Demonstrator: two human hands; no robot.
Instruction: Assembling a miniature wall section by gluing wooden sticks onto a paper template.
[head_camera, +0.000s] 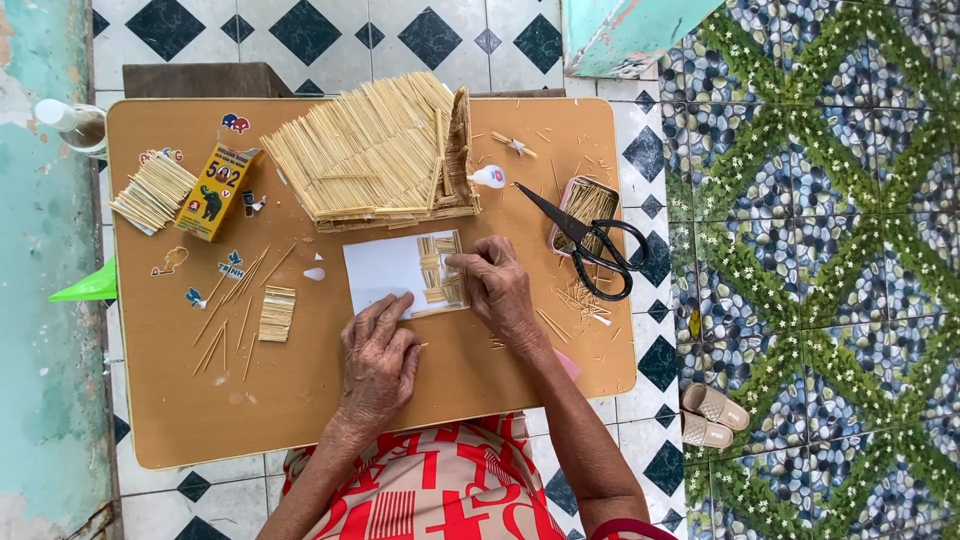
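A white sheet of paper (385, 268) lies on the low wooden table (300, 390), with short bamboo sticks (440, 268) laid out on its right side. My left hand (378, 360) presses flat on the paper's lower edge. My right hand (495, 288) rests at the paper's right edge, its fingertips pinching or touching the sticks there. Behind the paper stands a large model roof made of sticks (375, 155).
Black scissors (588, 240) lie over a tray of sticks (588, 205) at right. A small glue bottle (488, 177), a yellow glue box (215, 190), a bundle of sticks (152, 192) and a small stick panel (276, 313) sit around. Sandals (712, 415) lie on the floor.
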